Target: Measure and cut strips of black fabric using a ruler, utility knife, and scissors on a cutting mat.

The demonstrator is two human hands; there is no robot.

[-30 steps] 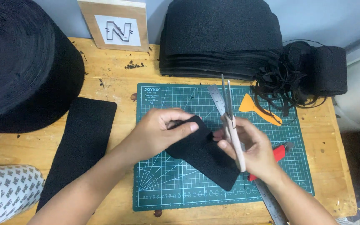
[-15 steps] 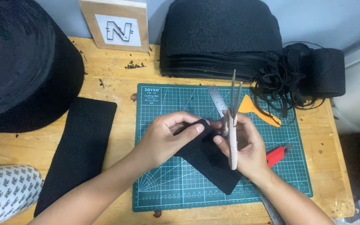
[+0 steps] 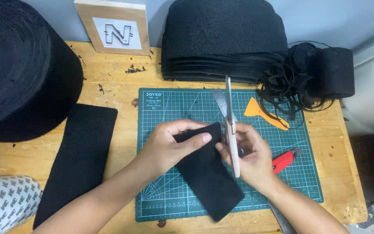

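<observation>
step in hand: trimming, by the look of it. scissors stand blades-up at the right edge of a black felt strip, right at its top corner.
left hand: fingers curled over the strip's upper end, thumb pressed flat on the face of it, pinching the corner up off the mat.
right hand: fingers wrapped closed round the pale scissor handles; blades read as shut or nearly so, tips pointing away toward the back of the bench.
where the strip is: over the green cutting mat, upper end lifted in the left hand, the rest trailing down-right with its lower corner near the mat's front edge.
around the hands: steel ruler lying on the mat behind the scissors, orange scraper just to its right, red utility knife just beside the right wrist.
further out: another flat black strip on the wooden table left of the mat, a stack of black felt sheets at the back, a big black roll far left, a tangle of thin black offcuts back right.
next move calls for: my read, the left pinch must keep the edge taut and steady so the blades bite along the edge and not into the thumb, which sits close to them.
</observation>
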